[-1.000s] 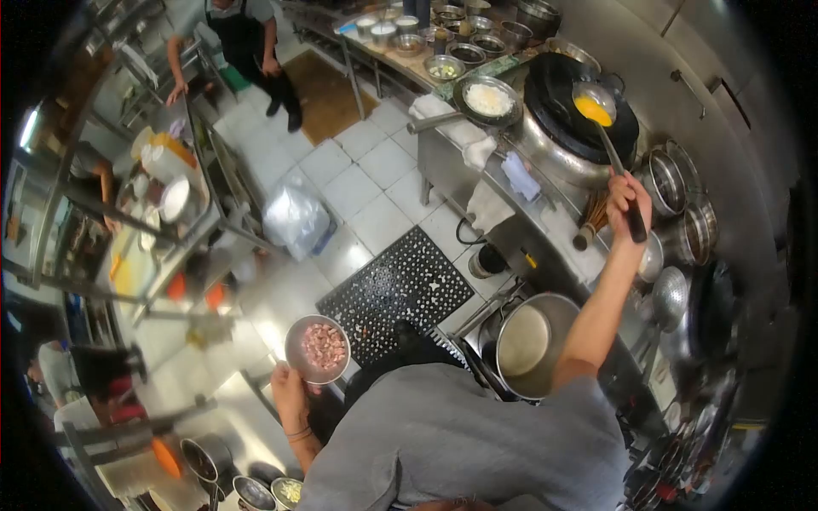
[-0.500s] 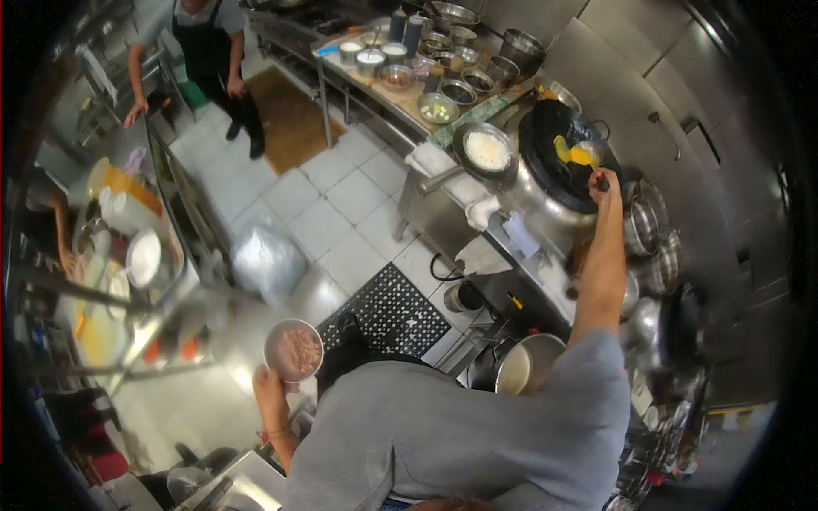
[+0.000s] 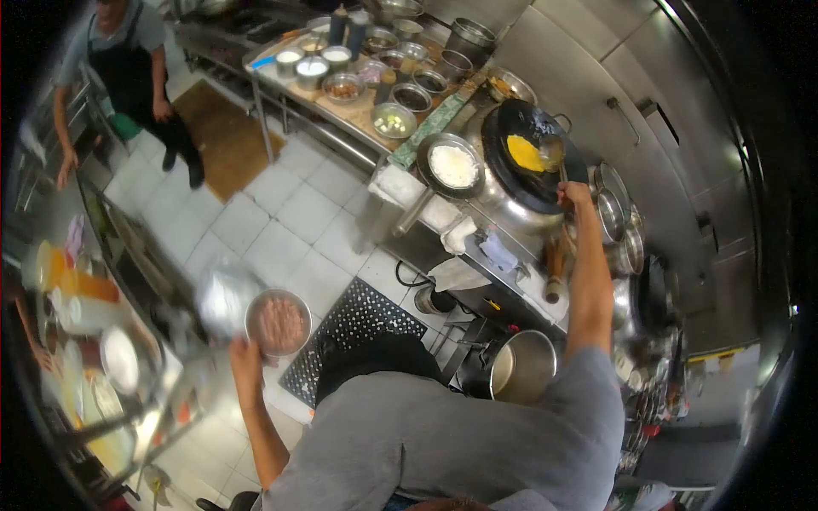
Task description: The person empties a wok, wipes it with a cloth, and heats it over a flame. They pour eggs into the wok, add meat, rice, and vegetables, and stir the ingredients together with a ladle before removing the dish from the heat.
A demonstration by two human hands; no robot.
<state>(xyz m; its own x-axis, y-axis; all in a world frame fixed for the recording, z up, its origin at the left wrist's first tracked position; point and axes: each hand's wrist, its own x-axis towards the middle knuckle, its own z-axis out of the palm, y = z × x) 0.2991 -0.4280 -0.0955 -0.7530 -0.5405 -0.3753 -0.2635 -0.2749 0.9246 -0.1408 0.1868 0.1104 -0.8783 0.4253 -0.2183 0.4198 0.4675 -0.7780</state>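
My left hand (image 3: 246, 361) grips the rim of a metal bowl (image 3: 308, 320) above the floor, to the left of my body. Pale pink pieces that look like raw meat (image 3: 279, 325) lie in the bowl. My right arm stretches out to the stove, and my right hand (image 3: 575, 195) is closed round the handle of a ladle (image 3: 552, 154). The ladle's head is inside a black wok (image 3: 497, 134), right beside a yellow mass that looks like egg (image 3: 525, 153). Near the wok stands a handled pan holding a white food (image 3: 452, 166).
A prep table (image 3: 348, 112) carries several bowls and bottles beyond the stove. Below my right arm stands a large pot (image 3: 537, 362). At upper left a person in an apron (image 3: 128, 68) stands by a counter. A perforated black mat (image 3: 358, 319) lies on the tiles.
My left hand has carried the bowl forward, away from the left counter. In the wok, the yellow mass has gone from strung out to one compact patch beside the ladle. The whole view has shifted.
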